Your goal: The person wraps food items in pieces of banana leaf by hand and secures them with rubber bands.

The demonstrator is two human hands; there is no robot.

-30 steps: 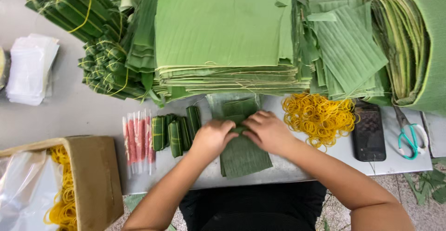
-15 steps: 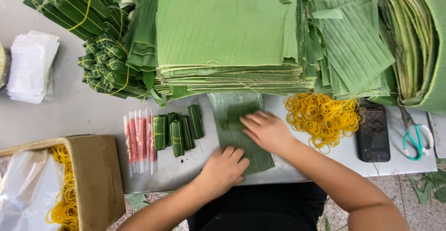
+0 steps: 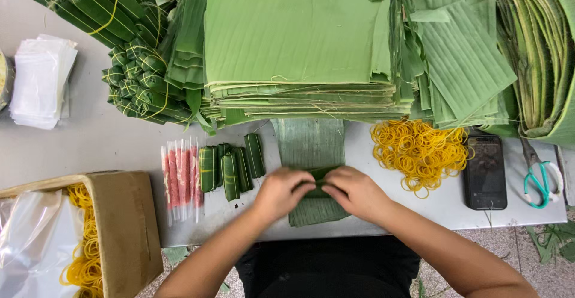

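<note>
Folding a ribbed green leaf strip [image 3: 311, 154] lengthwise.

Ribbed green leaf strip [image 3: 308, 145], yellow rubber bands [image 3: 419, 154], teal-handled scissors [image 3: 542, 181]

A pale grey table [image 3: 90, 142] is seen from above, filling most of the view; its near edge runs across the lower part, and its surface is evenly lit, with only soft shadows cast. Beyond that edge, at the near right, a speckled stone-like floor [image 3: 479, 244] is shown, with scraps of green leaf [image 3: 557, 241] scattered on it. More floor is glimpsed at the near middle, under the table edge. At the near left, an open cardboard box [image 3: 129, 226] is set against the table, lined with clear plastic. No wall or window is caught in the view; the far side is closed off by what is stacked on the table.
</note>
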